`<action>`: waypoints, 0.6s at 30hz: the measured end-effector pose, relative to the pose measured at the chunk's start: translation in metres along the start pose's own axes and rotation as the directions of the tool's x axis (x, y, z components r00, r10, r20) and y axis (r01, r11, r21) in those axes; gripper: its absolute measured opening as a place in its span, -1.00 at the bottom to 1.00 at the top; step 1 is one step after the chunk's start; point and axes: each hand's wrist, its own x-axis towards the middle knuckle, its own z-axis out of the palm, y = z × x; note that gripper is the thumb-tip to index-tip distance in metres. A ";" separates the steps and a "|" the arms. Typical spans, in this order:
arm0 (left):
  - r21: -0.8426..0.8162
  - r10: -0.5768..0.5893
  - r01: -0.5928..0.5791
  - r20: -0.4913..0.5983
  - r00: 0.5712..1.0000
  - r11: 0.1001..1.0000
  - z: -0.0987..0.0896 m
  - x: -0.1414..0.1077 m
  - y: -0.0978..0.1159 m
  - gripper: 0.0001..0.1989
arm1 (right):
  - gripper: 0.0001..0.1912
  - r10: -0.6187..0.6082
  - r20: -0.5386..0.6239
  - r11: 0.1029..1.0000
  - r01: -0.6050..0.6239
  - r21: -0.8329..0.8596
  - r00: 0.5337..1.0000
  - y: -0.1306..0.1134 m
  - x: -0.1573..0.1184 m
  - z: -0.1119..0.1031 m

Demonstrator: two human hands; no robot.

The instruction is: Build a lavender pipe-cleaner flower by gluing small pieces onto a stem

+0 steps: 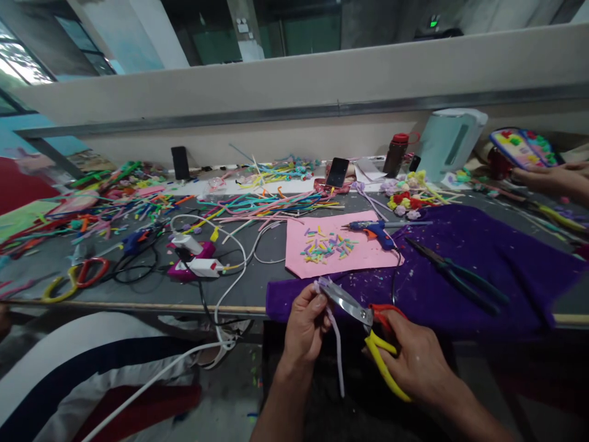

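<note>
My left hand [307, 322] pinches a pale lilac pipe cleaner [339, 356], whose long end hangs down below the fingers. In my right hand [416, 356] is a pair of scissors [381, 353] with one red and one yellow handle. The blades point up and left, and their tips meet the pipe cleaner just above my left fingertips. Both hands are in front of the table's edge, over a purple cloth [317, 301]. Behind them lies a pink foam sheet [299, 245] with many short cut pieces [326, 245] in yellow, purple and green.
A blue glue gun [377, 232] rests on the sheet; pliers [455, 276] lie on the cloth. Left are a power strip [184, 270], white cables and other scissors [76, 279]. Behind stand a phone [337, 172], a bottle [396, 156] and a kettle [453, 144]. Another person's hand [552, 181] is at right.
</note>
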 end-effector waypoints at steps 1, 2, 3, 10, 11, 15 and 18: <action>-0.001 -0.002 0.002 0.005 1.000 1.000 0.000 0.000 0.000 -0.76 | -0.63 -0.003 -0.004 1.000 0.003 0.000 1.000 0.000 0.000 0.000; -0.001 -0.004 0.004 0.013 1.000 1.000 0.000 0.000 0.000 -0.77 | -0.63 -0.002 -0.009 1.000 0.002 0.000 1.000 -0.001 0.001 0.000; 0.000 -0.005 0.005 0.023 1.000 1.000 0.001 -0.001 -0.001 -0.77 | -0.64 0.000 -0.015 1.000 0.000 0.001 1.000 -0.002 0.001 0.000; 0.016 -0.013 0.012 0.052 0.999 1.000 0.001 -0.001 -0.001 -0.78 | -0.68 -0.014 -0.060 1.000 0.013 -0.007 0.998 -0.004 0.003 0.001; 0.013 -0.013 0.012 0.054 0.998 1.000 0.001 -0.001 -0.001 -0.78 | -0.68 -0.013 -0.051 1.000 0.012 -0.013 0.999 -0.004 0.002 0.002; 0.001 -0.022 0.022 0.059 0.998 1.000 0.001 0.000 -0.002 -0.79 | -0.65 -0.010 -0.012 1.000 0.010 -0.006 1.000 -0.002 0.001 0.002; 0.001 -0.033 0.033 0.050 0.998 0.999 0.002 -0.001 -0.003 -0.79 | -0.64 -0.010 -0.007 1.000 0.010 0.020 1.000 -0.003 0.001 0.002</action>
